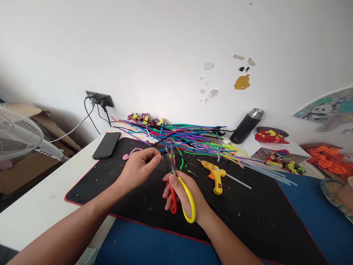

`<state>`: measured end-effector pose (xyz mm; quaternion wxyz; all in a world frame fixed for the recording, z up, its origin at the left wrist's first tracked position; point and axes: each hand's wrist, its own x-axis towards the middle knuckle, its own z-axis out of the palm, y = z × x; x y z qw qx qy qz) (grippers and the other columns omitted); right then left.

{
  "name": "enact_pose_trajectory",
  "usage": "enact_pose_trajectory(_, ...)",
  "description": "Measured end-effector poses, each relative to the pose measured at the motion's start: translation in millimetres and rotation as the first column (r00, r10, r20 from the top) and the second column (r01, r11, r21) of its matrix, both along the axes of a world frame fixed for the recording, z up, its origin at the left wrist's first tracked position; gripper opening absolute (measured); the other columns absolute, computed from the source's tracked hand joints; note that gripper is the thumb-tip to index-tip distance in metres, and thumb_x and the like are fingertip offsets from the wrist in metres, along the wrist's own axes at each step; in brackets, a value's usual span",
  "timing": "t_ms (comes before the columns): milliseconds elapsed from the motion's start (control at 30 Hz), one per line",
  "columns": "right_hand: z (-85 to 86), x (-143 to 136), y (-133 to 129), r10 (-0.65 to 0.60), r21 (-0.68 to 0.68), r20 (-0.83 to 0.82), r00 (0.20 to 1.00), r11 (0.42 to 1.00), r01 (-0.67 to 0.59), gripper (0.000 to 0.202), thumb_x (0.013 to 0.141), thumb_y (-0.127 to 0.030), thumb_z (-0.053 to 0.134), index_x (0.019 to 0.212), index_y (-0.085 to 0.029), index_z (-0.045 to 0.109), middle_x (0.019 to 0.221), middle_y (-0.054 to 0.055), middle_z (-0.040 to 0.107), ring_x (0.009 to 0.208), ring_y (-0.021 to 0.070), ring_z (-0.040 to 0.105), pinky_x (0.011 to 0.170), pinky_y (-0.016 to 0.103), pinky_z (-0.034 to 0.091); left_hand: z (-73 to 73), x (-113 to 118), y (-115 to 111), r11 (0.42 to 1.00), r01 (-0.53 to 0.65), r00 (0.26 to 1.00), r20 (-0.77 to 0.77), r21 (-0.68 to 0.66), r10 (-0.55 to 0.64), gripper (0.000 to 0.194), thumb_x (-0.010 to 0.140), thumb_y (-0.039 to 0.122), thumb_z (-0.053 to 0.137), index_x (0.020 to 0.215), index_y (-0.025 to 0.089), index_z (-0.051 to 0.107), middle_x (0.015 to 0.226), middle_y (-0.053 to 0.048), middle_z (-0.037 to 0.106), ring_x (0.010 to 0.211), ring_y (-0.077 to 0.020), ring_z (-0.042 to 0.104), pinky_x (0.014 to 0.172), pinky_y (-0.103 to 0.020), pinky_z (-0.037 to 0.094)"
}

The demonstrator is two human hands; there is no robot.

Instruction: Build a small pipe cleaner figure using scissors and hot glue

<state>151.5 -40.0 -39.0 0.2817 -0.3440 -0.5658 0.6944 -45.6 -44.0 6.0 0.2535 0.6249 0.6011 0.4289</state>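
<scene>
Right hand [183, 193] curls around red-and-yellow-handled metal scissors [173, 170], blades slightly parted, above the black, red-edged mat [248, 217]. Left hand [140, 165] is pinched closed beside the blades; from here I can't tell whether it grips anything.

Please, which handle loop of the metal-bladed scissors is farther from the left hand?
The yellow plastic loop; the red plastic loop lies nearer the left hand.

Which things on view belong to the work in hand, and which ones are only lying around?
Work in hand:
- scissors, held in the right hand
- fuzzy coloured stems, probably
- yellow glue gun, likely

Just lying about:
- phone
- black bottle
- fan
</scene>
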Motion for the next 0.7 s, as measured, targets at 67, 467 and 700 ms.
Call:
enact_pose_trajectory(67,-1.4,1.1,-1.3,0.004,0.039,0.033,0.999,0.999,-0.005,0.063,0.093,-0.080,0.057,0.106,-0.018,0.062,0.074,0.000,0.067,0.046,0.0140,0.065,0.040,0.021,0.043,-1.0,1.5,-1.8,0.999,-0.004,0.996,-0.089,0.048,0.008,0.032,0.095,0.042,0.054,0.076,0.019,0.064,0.063,0.003,0.058,0.061,-0.0138,0.049,0.056,-0.024,0.038)
enact_pose_trajectory(467,0.2,3.2,-3.5,0.008,0.208,0.182,0.983,0.977,-0.047,0.052,0.100,-0.073,0.053,0.101,-0.021,0.060,0.073,-0.002,0.066,0.047,0.0123,0.066,0.045,0.020,0.044,-9.8,7.9,-4.7,0.947,0.128,0.726,-0.679,0.294,0.113,0.032,0.101,0.025,0.043,0.079,0.020,0.065,0.067,-0.002,0.069,0.057,-0.0153,0.061,0.054,-0.028,0.031)
enact_pose_trajectory(700,1.2,3.3,-2.5,0.001,0.245,0.247,0.969,0.968,-0.064,0.051,0.100,-0.073,0.052,0.097,-0.022,0.058,0.070,-0.004,0.062,0.046,0.0115,0.064,0.044,0.020,0.044,-7.6,12.4,-6.5,0.948,0.160,0.490,-0.856,0.273,0.164,0.030,0.099,0.017,0.043,0.076,0.020,0.062,0.064,-0.004,0.067,0.057,-0.0199,0.063,0.050,-0.032,0.023)
